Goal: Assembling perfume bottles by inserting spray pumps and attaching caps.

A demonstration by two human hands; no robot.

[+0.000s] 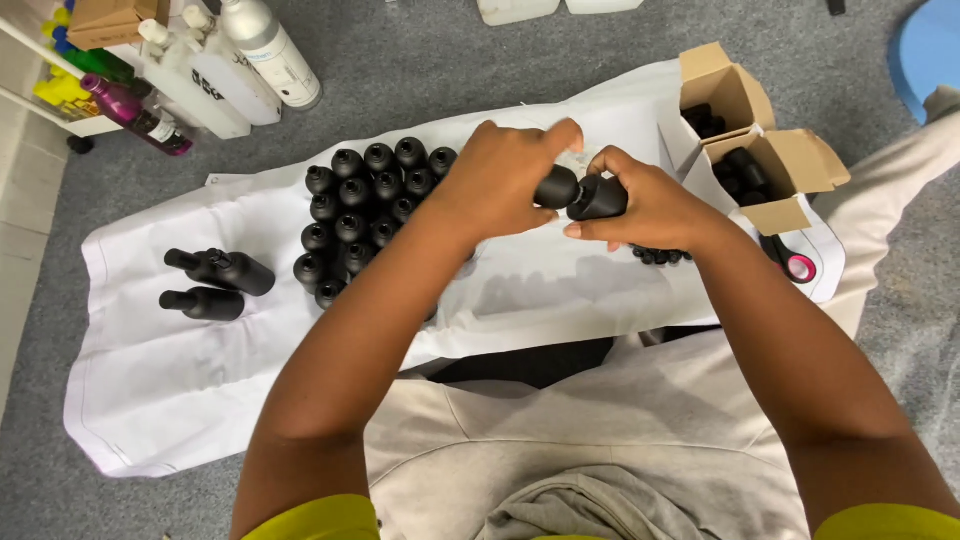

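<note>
Because the small black bottle (pixel 597 199) looks light, stiff and smooth, it should be taken around its body, as the right hand (pixel 655 205) does with a closed grip above the white cloth (pixel 200 380), while the left hand (pixel 500 180) pinches its cap (pixel 556 187).

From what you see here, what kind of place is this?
Probably a small home workshop or packing corner, not a factory: the person works on a grey carpet floor, with many black bottles on a white cloth, open cardboard boxes and supply bottles nearby.
</note>
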